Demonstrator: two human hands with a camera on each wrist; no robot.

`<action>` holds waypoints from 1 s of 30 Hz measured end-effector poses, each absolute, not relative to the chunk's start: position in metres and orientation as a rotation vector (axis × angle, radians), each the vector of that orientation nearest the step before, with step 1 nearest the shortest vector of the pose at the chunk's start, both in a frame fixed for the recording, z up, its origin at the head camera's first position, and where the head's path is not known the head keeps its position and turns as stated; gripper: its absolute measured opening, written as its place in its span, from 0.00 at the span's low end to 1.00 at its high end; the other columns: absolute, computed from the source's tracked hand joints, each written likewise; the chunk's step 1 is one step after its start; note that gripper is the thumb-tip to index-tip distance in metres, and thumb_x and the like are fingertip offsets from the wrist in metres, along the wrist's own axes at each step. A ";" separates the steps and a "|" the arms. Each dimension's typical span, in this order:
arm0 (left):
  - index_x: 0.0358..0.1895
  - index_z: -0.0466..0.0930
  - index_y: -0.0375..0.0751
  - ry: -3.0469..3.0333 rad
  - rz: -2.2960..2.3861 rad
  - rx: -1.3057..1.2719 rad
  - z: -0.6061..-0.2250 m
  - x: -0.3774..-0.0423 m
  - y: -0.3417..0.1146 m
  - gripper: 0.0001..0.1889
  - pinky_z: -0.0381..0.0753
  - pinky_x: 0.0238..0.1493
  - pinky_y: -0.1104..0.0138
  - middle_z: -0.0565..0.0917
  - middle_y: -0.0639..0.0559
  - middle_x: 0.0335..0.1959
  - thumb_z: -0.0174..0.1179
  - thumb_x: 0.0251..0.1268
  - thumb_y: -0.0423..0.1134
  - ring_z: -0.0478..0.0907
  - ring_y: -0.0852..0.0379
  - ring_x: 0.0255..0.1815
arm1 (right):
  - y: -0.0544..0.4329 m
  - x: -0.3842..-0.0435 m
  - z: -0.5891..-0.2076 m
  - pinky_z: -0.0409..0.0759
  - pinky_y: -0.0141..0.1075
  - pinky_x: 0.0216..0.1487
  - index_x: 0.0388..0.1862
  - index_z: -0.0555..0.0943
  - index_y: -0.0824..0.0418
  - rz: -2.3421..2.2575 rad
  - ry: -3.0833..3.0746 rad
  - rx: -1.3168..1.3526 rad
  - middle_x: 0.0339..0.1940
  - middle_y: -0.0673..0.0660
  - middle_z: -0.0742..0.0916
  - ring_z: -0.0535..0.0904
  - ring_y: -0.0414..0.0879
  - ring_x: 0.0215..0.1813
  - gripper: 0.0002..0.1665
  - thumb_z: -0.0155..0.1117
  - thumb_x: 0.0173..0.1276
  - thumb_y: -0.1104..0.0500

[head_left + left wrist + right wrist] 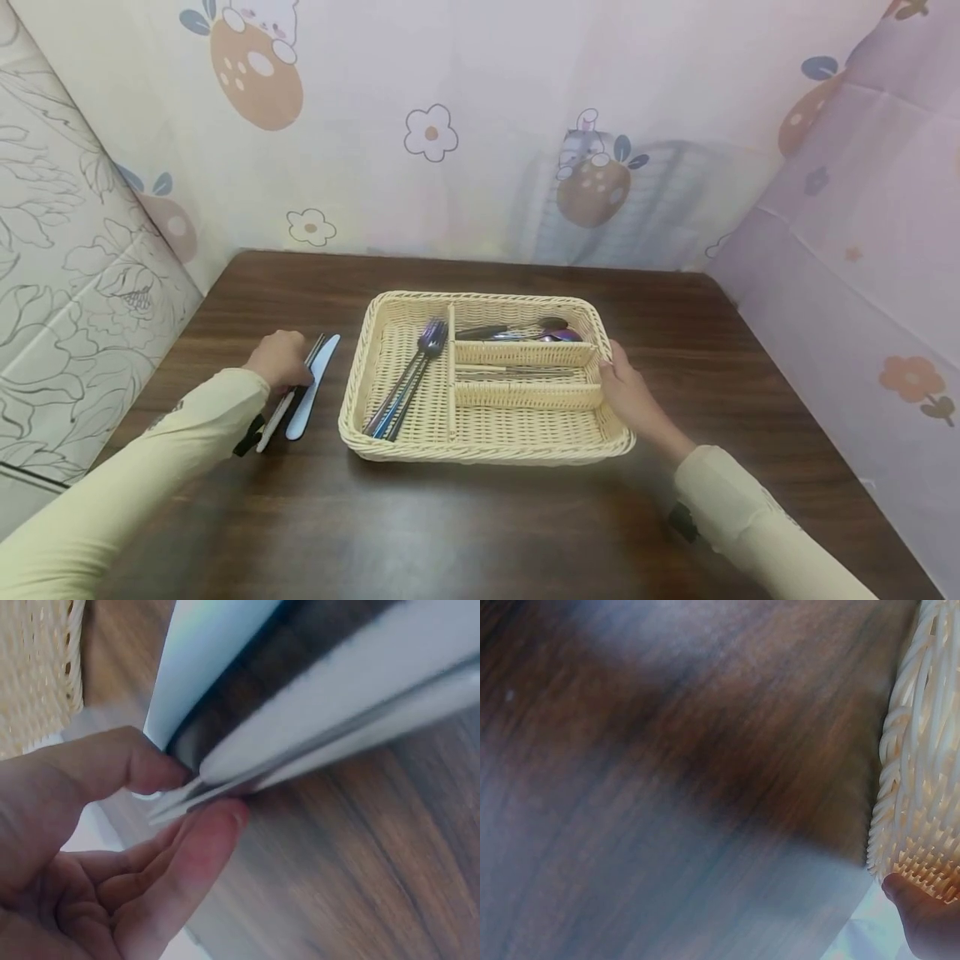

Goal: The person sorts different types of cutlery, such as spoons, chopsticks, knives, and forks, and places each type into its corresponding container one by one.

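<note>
My left hand (281, 360) is at the left of the table, pinching slim metal table knives (352, 690) between thumb and fingertips. In the left wrist view their broad, pale blades lie side by side, one with a finely toothed edge. Right beside them another knife (313, 387), bluish silver, lies on the wood. My right hand (626, 392) grips the right end of a cream wicker cutlery basket (480, 452), with the thumb over its rim; in the right wrist view only the thumb side (926, 919) shows. Several forks (411, 383) with dark, purplish heads lie in the basket's long left compartment.
Spoons (558, 333) and dark-handled cutlery fill the back right compartment. Thin sticks (517, 372) lie in the middle one, between two wicker dividers (528, 395). The dark wooden table (465, 533) meets patterned cloth (480, 200) at the back and sides.
</note>
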State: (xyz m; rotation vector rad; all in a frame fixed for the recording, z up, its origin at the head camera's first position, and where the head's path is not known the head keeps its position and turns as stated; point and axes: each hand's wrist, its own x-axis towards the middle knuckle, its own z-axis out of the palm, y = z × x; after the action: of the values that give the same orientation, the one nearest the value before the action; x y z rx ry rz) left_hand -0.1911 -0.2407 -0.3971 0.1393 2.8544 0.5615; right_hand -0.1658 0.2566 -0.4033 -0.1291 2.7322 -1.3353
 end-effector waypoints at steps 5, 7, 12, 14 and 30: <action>0.14 0.67 0.40 2.920 0.510 0.191 -0.398 -0.189 -0.236 0.09 0.67 0.13 0.66 0.71 0.50 0.11 0.57 0.39 0.25 0.68 0.53 0.13 | 0.256 -0.166 -0.403 0.50 0.60 0.67 0.76 0.39 0.61 -1.336 2.726 -0.128 0.70 0.75 0.60 0.55 0.66 0.70 0.32 0.28 0.79 0.53; 0.13 0.66 0.40 2.907 0.521 0.191 -0.396 -0.188 -0.235 0.11 0.66 0.12 0.67 0.70 0.50 0.10 0.56 0.39 0.24 0.67 0.54 0.11 | 0.256 -0.166 -0.403 0.50 0.60 0.67 0.76 0.39 0.61 -1.343 2.720 -0.132 0.70 0.75 0.60 0.56 0.66 0.70 0.32 0.28 0.79 0.53; 0.13 0.63 0.42 2.890 0.517 0.236 -0.388 -0.188 -0.235 0.14 0.65 0.11 0.69 0.67 0.53 0.08 0.55 0.41 0.23 0.64 0.58 0.09 | 0.257 -0.166 -0.404 0.50 0.59 0.67 0.76 0.40 0.61 -1.354 2.716 -0.140 0.70 0.75 0.62 0.57 0.65 0.70 0.31 0.28 0.79 0.53; 0.14 0.66 0.40 2.909 0.458 0.262 -0.378 -0.191 -0.233 0.12 0.67 0.13 0.67 0.69 0.51 0.10 0.56 0.44 0.23 0.65 0.57 0.11 | 0.257 -0.165 -0.403 0.50 0.59 0.67 0.76 0.40 0.61 -1.362 2.713 -0.142 0.70 0.75 0.61 0.57 0.66 0.70 0.31 0.28 0.79 0.53; 0.20 0.79 0.38 3.046 0.338 0.747 -0.291 -0.209 -0.104 0.08 0.76 0.24 0.64 0.80 0.51 0.20 0.58 0.51 0.24 0.71 0.58 0.19 | 0.256 -0.166 -0.405 0.57 0.59 0.65 0.76 0.41 0.58 -1.368 2.709 -0.152 0.67 0.76 0.65 0.65 0.66 0.65 0.31 0.28 0.79 0.52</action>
State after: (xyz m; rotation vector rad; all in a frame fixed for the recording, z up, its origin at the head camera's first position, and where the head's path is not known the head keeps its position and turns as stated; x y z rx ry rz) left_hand -0.2093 -0.1041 -0.2915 0.7469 3.0465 0.3375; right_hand -0.1656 0.2564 -0.4049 -0.1515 2.7094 -1.3675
